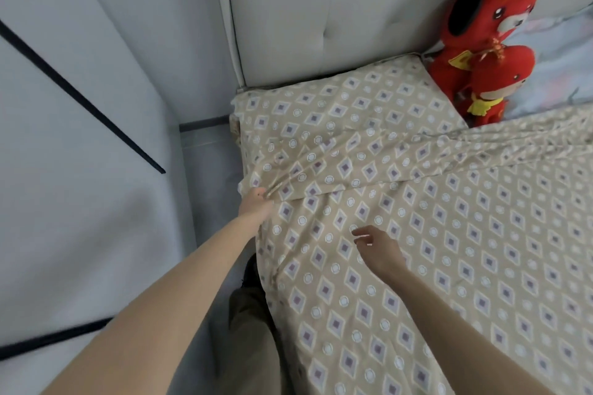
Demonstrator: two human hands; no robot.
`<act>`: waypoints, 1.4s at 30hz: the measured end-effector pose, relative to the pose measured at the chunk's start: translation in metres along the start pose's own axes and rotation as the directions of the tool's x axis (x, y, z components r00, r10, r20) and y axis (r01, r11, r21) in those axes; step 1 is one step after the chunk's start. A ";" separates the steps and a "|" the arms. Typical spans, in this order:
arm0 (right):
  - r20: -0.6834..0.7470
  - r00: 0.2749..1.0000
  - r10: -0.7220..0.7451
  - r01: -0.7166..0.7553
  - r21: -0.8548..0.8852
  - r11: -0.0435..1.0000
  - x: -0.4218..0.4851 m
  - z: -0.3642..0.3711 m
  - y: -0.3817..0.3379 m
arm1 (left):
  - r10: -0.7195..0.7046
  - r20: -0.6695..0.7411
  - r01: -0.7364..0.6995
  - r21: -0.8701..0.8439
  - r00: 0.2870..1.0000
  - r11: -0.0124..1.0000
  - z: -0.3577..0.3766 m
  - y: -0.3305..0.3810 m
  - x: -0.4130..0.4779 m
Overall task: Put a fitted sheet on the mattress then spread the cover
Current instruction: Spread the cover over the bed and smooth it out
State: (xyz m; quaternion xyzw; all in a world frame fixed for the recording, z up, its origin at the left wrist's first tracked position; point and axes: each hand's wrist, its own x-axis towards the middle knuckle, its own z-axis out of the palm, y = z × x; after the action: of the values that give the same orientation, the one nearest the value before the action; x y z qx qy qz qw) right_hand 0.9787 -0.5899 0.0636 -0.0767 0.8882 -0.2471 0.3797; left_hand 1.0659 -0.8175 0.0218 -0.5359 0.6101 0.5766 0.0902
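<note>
A beige fitted sheet (321, 99) with a diamond and circle print covers the near head corner of the mattress. A cover (449, 234) in the same print lies over the bed, its upper edge bunched into folds that run from the left edge toward the right. My left hand (255, 205) grips that bunched edge at the left side of the bed. My right hand (378, 248) hovers just over the cover to the right of it, fingers loosely spread and holding nothing.
A padded grey headboard (314, 16) stands behind the bed. Two red plush toys (481, 42) lean at its right, beside a pale blue patterned pillow or quilt (561, 58). Grey fabric panels with black trim (80, 106) stand close on the left. My trouser leg (250, 324) fills the narrow gap.
</note>
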 end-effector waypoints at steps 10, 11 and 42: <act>0.297 0.836 0.462 -0.549 0.461 0.697 0.148 0.066 -0.070 | 0.038 0.126 -0.073 0.287 0.991 0.955 -0.014 0.056 0.172; 0.331 0.818 0.470 -0.574 0.516 0.636 0.157 0.069 -0.072 | 0.061 0.156 -0.113 0.354 0.986 0.928 -0.012 0.059 0.183; 0.171 0.891 0.420 -0.452 0.399 0.798 0.167 0.138 -0.039 | 0.495 0.138 -0.226 0.966 0.858 0.123 -0.092 0.055 0.178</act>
State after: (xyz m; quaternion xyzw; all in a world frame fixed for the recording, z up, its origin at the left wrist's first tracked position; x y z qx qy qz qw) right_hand 0.9577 -0.7304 -0.1048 0.2058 0.7908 -0.3388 0.4664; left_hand 0.9984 -1.0024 -0.0451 -0.2562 0.9477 0.0151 0.1899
